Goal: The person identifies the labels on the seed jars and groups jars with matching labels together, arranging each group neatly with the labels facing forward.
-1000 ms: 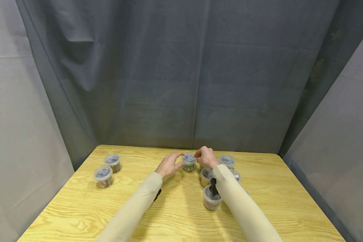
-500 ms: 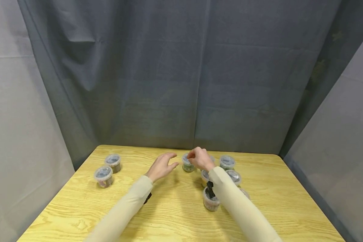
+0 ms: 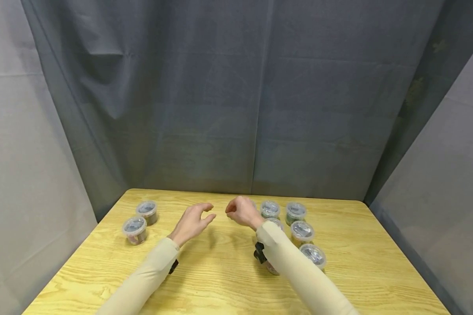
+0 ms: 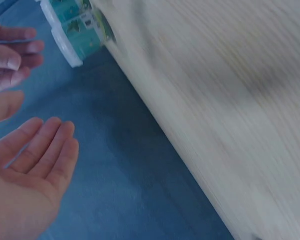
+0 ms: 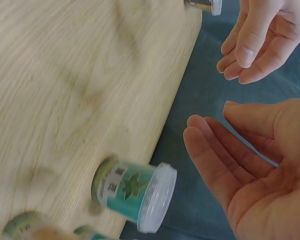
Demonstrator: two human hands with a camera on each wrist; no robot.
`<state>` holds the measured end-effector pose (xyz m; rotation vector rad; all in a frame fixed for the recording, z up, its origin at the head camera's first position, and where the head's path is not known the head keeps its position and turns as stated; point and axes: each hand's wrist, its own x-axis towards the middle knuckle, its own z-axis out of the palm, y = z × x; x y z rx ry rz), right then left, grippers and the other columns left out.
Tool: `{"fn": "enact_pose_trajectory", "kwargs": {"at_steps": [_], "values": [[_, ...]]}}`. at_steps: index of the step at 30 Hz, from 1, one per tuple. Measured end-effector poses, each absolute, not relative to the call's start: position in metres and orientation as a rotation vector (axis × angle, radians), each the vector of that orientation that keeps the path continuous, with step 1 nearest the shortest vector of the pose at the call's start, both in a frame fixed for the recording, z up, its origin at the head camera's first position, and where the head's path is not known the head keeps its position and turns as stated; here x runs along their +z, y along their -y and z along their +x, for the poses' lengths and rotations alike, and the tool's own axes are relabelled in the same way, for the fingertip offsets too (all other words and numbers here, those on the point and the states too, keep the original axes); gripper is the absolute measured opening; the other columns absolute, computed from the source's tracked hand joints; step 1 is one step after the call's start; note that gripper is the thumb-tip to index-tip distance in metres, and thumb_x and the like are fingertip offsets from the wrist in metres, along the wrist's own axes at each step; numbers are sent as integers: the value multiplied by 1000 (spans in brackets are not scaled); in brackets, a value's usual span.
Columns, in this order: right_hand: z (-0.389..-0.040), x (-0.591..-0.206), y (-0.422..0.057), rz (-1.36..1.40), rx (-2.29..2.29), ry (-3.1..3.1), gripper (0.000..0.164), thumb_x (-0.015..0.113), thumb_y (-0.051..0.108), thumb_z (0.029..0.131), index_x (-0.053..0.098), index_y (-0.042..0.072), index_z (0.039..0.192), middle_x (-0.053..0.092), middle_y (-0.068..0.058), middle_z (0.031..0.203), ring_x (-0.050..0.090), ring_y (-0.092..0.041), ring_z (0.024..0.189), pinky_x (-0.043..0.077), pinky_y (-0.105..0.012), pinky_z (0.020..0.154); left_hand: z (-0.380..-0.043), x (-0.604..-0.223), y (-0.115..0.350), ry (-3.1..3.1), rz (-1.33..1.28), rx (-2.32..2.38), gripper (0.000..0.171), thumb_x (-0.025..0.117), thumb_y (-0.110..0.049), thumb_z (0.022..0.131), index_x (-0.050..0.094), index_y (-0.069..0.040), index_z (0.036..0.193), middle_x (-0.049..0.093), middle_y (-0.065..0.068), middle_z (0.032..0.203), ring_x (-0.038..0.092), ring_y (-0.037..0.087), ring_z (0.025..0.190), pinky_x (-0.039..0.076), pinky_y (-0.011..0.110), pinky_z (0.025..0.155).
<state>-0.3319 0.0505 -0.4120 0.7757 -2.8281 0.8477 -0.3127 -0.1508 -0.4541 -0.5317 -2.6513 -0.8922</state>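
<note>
My left hand (image 3: 193,223) hovers over the middle of the table, thumb and fingers apart with nothing between them. Just to its right, my right hand (image 3: 243,211) is also raised, fingers loosely bent and holding nothing. In the right wrist view a small lidded plastic tub (image 5: 134,192) with a green leaf label stands below that hand, apart from its fingers (image 5: 205,155). From the head, this tub is mostly hidden behind the right hand. Green-labelled tubs (image 4: 82,35) also show at the top of the left wrist view.
Several lidded tubs stand in rows at the right, among them a back tub (image 3: 296,212), a middle tub (image 3: 302,232) and a front tub (image 3: 313,255). My right sleeve covers some. Two tubs, one behind (image 3: 147,212) and one nearer (image 3: 135,230), stand at the left. A dark curtain (image 3: 205,109) hangs behind.
Both hands have left the sides of the green-labelled tub and moved left. The left hand has also come nearer the front. The tubs on the table have stayed in place.
</note>
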Motion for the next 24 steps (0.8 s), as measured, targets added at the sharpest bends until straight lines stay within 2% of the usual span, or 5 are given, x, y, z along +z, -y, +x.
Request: {"fn": "enact_pose_trajectory", "kwargs": {"at_steps": [7,11,18,24], "values": [[-327,-418,-36,850,940,2822,7,70,2,86,75,3,90,74,-7,84,66,-15,74,55,-27,66,-306,-451,174,2626,-494,-934,26,65,-27,96,71,-10,114,73,6,111,68,24,104,56,44,90],[-322,-424,-25,853,995,2825,6,70,6,87,76,4,88,74,-4,82,63,-12,72,53,-25,65,-301,-452,187,2616,-508,-949,17,65,-25,96,74,-12,104,75,1,101,69,18,92,59,39,81],[-314,-441,-3,836,1045,2850,8,70,12,89,77,9,86,74,0,81,64,-9,70,53,-24,64,-288,-457,216,2669,-496,-952,10,65,-25,96,72,-22,90,73,-1,88,61,5,73,52,24,65],[-306,-454,15,882,1053,2862,9,70,11,88,78,9,87,75,1,83,64,-6,71,52,-20,65,-282,-455,242,2706,-520,-944,10,65,-22,96,72,-20,89,71,0,81,58,6,67,49,22,61]]}}
